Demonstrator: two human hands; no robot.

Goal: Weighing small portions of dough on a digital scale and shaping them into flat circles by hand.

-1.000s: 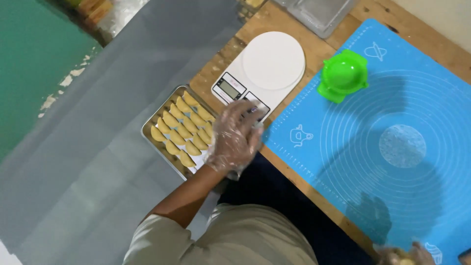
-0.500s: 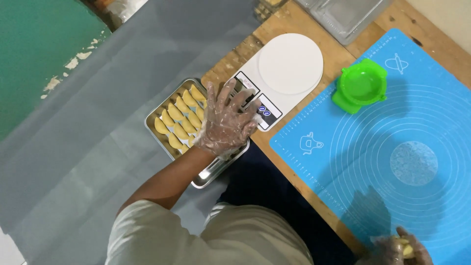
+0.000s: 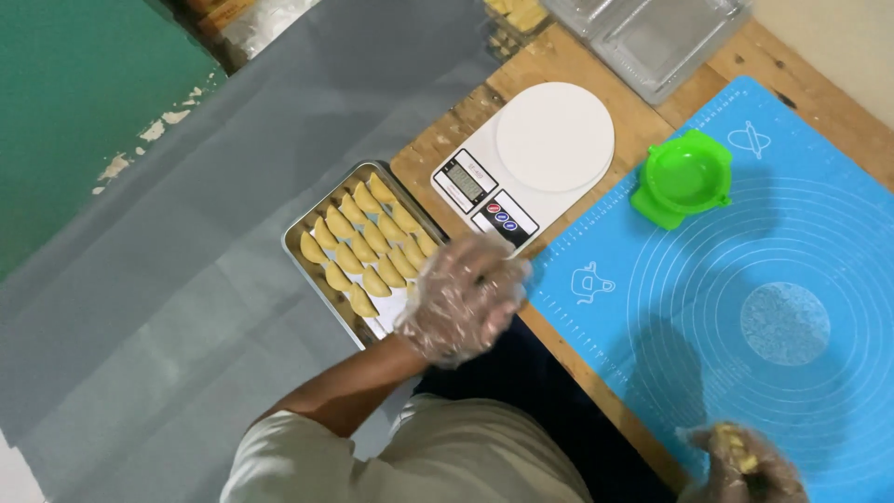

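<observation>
The gloved left hand point(image 3: 463, 300), fingers loose and empty, hovers at the tray's point(image 3: 307, 276) four o'clock corner; the shaped pastries point(image 3: 365, 244) could be squashed if it drops. A dough piece point(image 3: 731, 445) is gripped by the right hand point(image 3: 750, 466).

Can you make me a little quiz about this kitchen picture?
1. True or false: the left hand wears a clear plastic glove.
2. What colour is the round mould on the blue mat? A red, B green, C white.
3. What lies in rows in the metal tray?

Key: 1 true. 2 B. 3 folded yellow pastries.
</observation>
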